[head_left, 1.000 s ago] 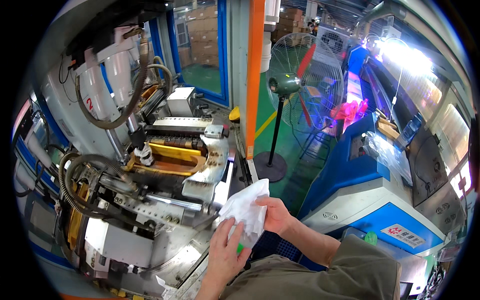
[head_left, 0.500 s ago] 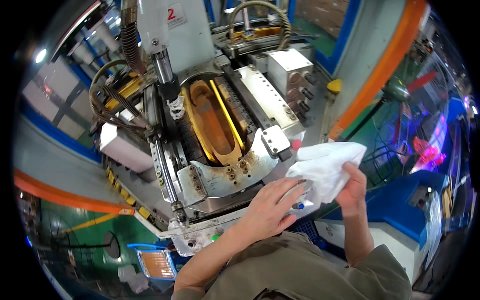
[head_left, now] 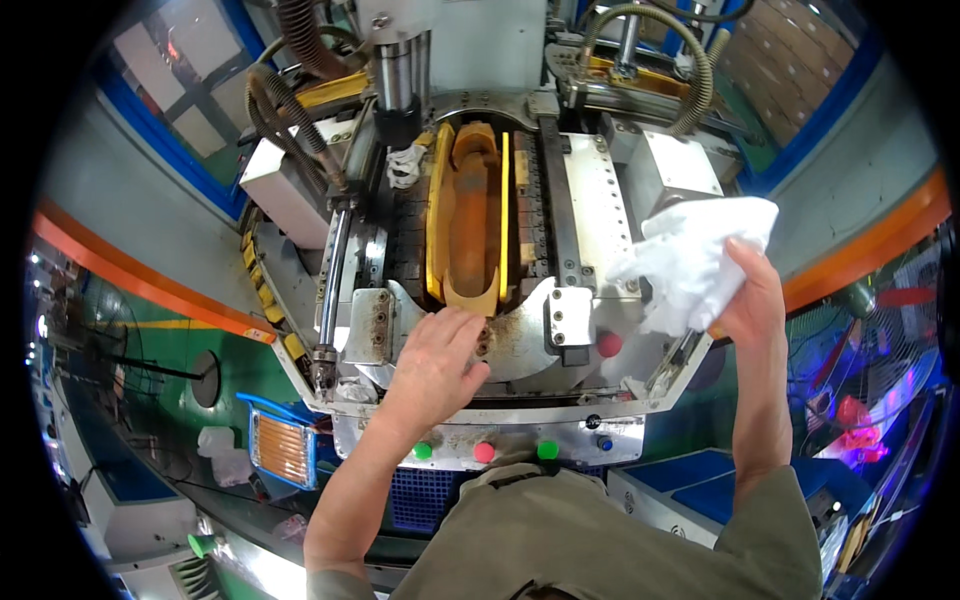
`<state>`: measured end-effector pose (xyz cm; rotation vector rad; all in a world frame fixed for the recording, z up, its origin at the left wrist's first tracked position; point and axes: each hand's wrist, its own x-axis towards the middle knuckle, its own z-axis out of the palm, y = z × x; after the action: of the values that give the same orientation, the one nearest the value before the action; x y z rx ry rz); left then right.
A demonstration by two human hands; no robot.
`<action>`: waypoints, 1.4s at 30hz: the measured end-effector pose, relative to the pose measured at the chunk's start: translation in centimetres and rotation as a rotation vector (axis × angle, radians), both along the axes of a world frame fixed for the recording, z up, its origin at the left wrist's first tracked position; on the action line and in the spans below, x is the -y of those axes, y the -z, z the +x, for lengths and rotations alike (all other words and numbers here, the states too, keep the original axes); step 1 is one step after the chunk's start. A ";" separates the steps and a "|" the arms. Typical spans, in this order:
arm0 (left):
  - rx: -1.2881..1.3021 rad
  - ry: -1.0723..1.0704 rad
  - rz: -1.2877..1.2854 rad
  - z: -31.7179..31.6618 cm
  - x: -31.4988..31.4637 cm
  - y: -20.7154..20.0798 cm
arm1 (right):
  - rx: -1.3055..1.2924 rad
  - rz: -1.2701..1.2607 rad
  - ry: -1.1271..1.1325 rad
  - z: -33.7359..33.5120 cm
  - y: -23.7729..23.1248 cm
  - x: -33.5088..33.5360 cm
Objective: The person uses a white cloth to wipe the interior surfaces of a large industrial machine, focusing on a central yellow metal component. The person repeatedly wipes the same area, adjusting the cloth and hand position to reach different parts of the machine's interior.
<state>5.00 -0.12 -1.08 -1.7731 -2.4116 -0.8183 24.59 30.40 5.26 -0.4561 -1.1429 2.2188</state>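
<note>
In front of me is a machine with a long, trough-shaped brown mould between yellow side strips. My left hand reaches over the machine's curved metal front plate, its fingers stretched out at the mould's near end. Nothing shows in that hand, and I cannot tell whether the fingertips touch the mould. Off to the right, my right hand grips a crumpled white cloth between thumb and fingers. The cloth hangs above the machine's right side.
A vertical piston stands at the mould's far left, with a white rag beneath it. Along the near edge runs a button panel. Orange-edged walls flank the machine. A blue-framed stool stands lower left.
My view has swung to the right-hand side's opposite, centring the machine. My left hand has left the cloth and reached to the mould's near end. My right hand still holds the cloth, raised outward.
</note>
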 end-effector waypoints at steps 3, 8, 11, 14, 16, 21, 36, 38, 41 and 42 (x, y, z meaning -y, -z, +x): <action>0.000 -0.042 -0.022 -1.5 0.4 0.1 | 0.044 0.086 -0.150 -4.7 -1.0 -1.9; -0.043 -0.075 -0.087 -4.5 -0.2 1.8 | 0.152 0.116 -0.100 -14.0 -1.1 -4.0; -0.046 -0.106 -0.089 -5.6 -0.6 3.1 | 0.178 0.190 0.017 -19.3 -2.0 -4.3; -0.062 -0.125 -0.151 -6.1 -1.2 4.5 | 0.319 0.531 0.290 -24.9 -2.4 -4.6; -0.039 -0.116 -0.144 -5.8 -1.6 4.7 | 0.336 0.926 0.335 -28.7 -1.9 -4.2; 0.040 -0.057 -0.184 -4.6 -3.1 5.0 | 0.194 2.150 0.432 -36.4 3.4 -1.1; 0.367 -0.056 -0.115 -4.4 -5.7 6.2 | 0.977 2.808 -0.839 -41.2 15.8 -1.1; 0.436 -0.022 -0.156 -4.4 -6.1 6.2 | 1.213 2.644 -0.944 -38.9 14.9 1.0; 0.423 0.039 -0.227 -4.4 -6.1 6.4 | 1.263 2.518 -1.155 -36.1 14.6 3.1; 0.437 0.041 -0.218 -4.5 -5.9 6.4 | 1.053 2.351 -1.241 -34.4 14.2 3.3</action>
<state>0.52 5.73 -7.51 -1.8872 -2.8394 -1.0849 -9.82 27.06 -8.92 -0.2567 2.4077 0.4366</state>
